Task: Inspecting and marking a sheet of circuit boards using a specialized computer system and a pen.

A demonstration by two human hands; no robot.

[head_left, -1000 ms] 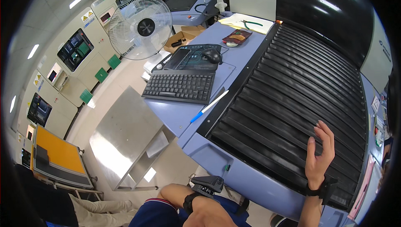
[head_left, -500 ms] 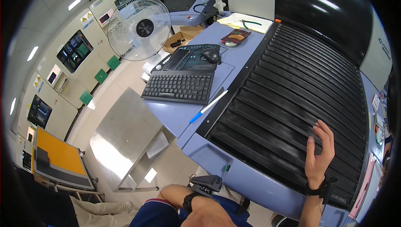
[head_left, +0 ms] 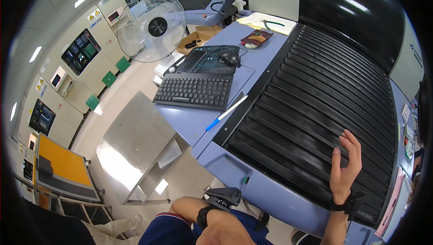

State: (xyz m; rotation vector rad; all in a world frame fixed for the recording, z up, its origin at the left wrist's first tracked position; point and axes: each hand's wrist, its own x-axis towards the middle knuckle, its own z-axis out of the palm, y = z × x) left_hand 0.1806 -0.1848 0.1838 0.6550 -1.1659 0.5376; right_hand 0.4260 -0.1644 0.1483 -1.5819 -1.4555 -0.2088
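My right hand (head_left: 345,168) hovers over or rests on the black ribbed bellows cover (head_left: 311,105) at the right; contact cannot be told. Its fingers are a little bent and apart, with nothing in them. A black strap with a small device (head_left: 354,203) is round that wrist. My left arm is folded close to my body at the bottom edge. Of my left hand (head_left: 223,230) only the back part past its strap shows, and the fingers are hidden. A black device (head_left: 224,196) sits on the left wrist strap.
Left of the bellows, the blue machine top holds a blue-white pen (head_left: 227,113), keyboard (head_left: 193,90), mouse (head_left: 229,57), phone (head_left: 192,61), brown packet (head_left: 256,38) and pliers (head_left: 273,23). A fan (head_left: 152,27) and metal table (head_left: 135,143) stand left. Another person's trousers (head_left: 110,230) show lower left.
The view has shifted slightly, and the other person's legs at lower left have moved further left and down. Both of my hands hold about the same places.
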